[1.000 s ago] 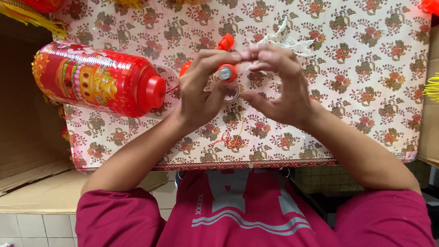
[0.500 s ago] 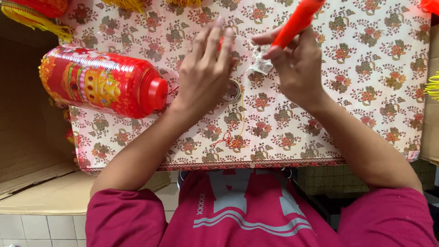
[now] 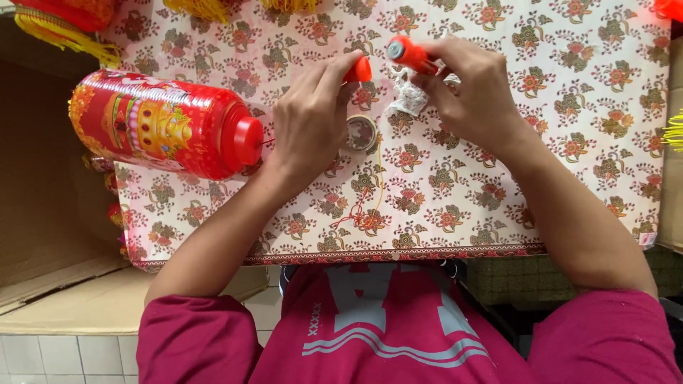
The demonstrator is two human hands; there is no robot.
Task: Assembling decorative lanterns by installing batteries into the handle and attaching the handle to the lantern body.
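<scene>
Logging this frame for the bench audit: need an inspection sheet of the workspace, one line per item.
Surface: floral tablecloth covers the table.
Job's things: small orange cap; orange cylinder; crumpled clear wrap beneath them.
Clutter: red lantern lying on its side; tape roll; red-yellow string; yellow tassels.
Hands: left hand pinches the cap; right hand grips the cylinder.
Cables: nothing seen.
Surroundings: cardboard box at left, tiled floor below.

I held a small orange cap [image 3: 361, 70] in my left fingertips and an orange tube [image 3: 411, 55], tilted, in my right.
</scene>
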